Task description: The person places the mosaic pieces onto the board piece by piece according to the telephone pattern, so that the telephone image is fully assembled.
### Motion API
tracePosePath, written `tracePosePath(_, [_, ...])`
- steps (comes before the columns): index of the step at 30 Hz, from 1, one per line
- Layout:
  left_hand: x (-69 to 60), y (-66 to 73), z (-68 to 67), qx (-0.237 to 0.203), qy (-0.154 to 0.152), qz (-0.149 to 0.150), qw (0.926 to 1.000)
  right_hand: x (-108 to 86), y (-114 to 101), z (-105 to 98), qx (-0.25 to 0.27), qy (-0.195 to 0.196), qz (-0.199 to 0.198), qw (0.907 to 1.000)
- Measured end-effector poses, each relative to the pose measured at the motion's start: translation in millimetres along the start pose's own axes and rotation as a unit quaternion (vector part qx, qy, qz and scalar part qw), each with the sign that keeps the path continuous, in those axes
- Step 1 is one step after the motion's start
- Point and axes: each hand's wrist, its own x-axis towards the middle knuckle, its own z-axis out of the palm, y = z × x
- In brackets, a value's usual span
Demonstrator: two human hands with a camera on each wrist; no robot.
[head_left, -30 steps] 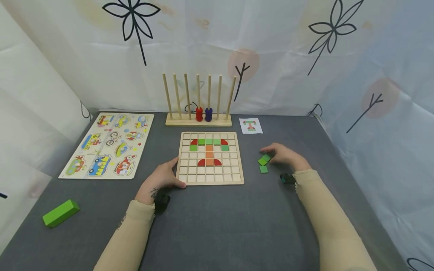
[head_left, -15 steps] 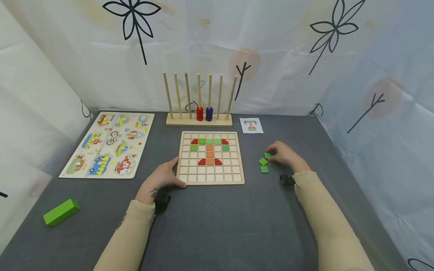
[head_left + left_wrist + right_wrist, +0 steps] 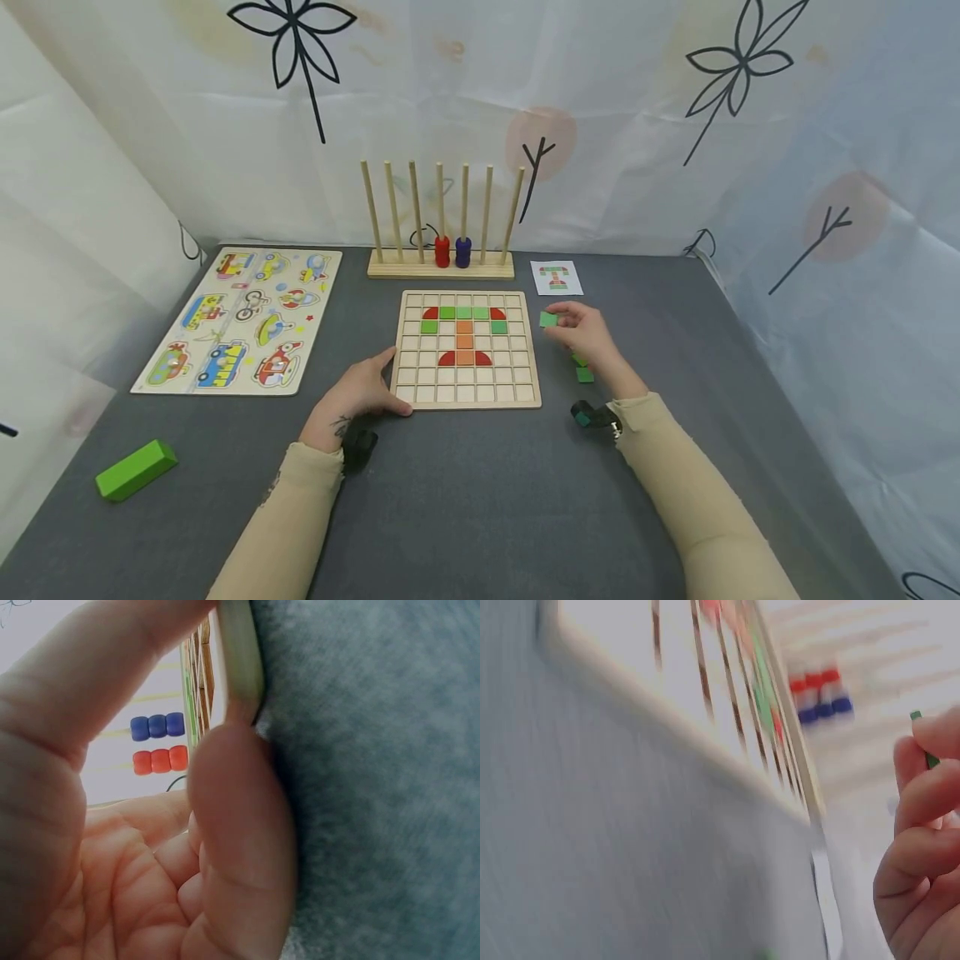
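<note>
A wooden grid board [image 3: 405, 379] lies on the table, with red, green and orange tiles set in its squares. My left hand [image 3: 358, 392] rests at the board's lower left corner, thumb against the front edge and index finger on the left side. In the left wrist view the thumb [image 3: 236, 817] touches the board's edge. My right hand [image 3: 588, 337] pinches a green square tile [image 3: 548, 319] between thumb and fingers, above the table just right of the board. Loose green tiles [image 3: 584, 375] lie below that hand, partly hidden by it.
A pattern card [image 3: 557, 278] lies behind the right hand. At the back stands a wooden peg rack [image 3: 390, 267] with red beads [image 3: 442, 252] and blue beads [image 3: 462, 252]. A vehicle picture board [image 3: 232, 321] is at left, a green block [image 3: 136, 471] in front of it.
My right hand has picked up a green tile from the loose ones and carried it left, close to the grid board's right edge. The left hand has stayed at the board's corner.
</note>
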Motion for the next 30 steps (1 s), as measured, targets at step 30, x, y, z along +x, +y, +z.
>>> tracePosePath(30, [-0.3,3.5,-2.3,0.022,-0.009,-0.002,0.9997,-12.2,-4,83,-0.131,-0.12,0.007,0.9841])
